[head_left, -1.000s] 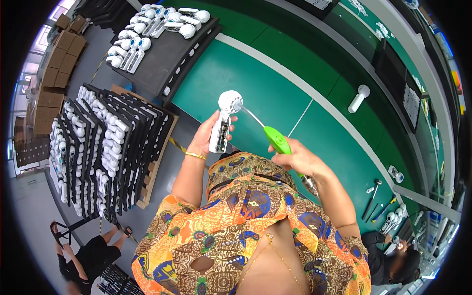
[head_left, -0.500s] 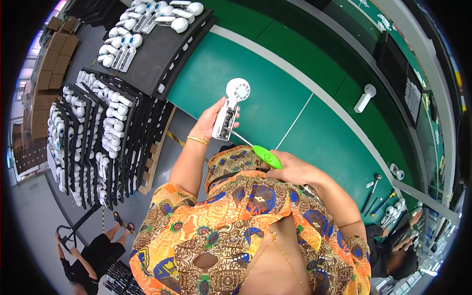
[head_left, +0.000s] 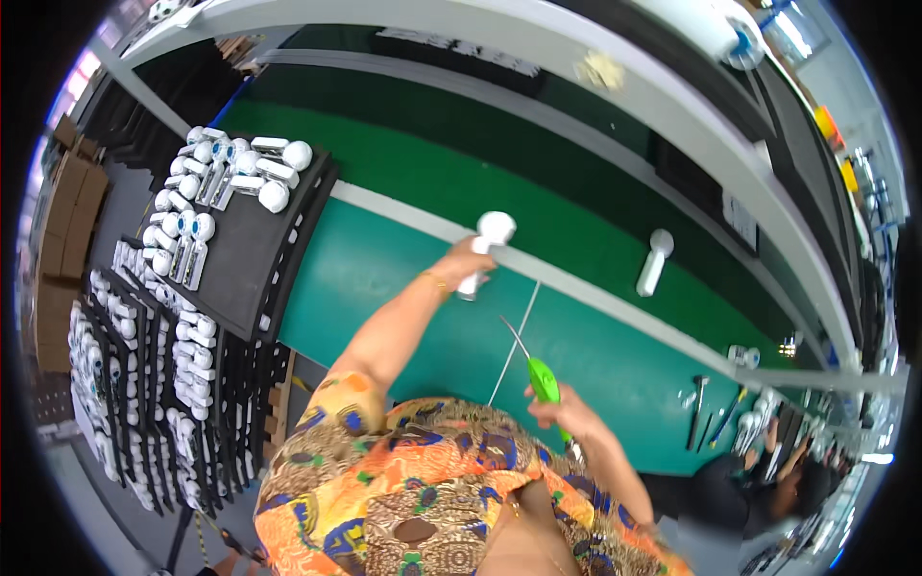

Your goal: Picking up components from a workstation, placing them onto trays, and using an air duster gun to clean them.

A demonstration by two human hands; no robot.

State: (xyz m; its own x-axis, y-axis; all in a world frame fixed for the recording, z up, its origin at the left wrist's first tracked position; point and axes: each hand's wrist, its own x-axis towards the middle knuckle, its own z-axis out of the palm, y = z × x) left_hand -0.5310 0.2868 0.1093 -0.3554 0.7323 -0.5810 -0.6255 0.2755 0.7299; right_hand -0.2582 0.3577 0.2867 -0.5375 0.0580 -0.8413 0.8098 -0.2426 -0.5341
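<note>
At pale straight rail (head_left: 403, 213), fingers of left hand (head_left: 463, 261) clamp white round-headed device (head_left: 496, 228), seemingly placing; gentle release needed; right hand's (head_left: 569, 413) clamp green-handled screwdriver (head_left: 544, 380).

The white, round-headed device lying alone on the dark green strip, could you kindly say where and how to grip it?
The white, round-headed device is probably best pinched across its slim, straight handle, coming over the pale grey rail from the near side: the handle points that way, the wider head away.

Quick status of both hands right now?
Left hand: closed, holding a white handheld fan.
Right hand: closed, holding a green screwdriver.
</note>
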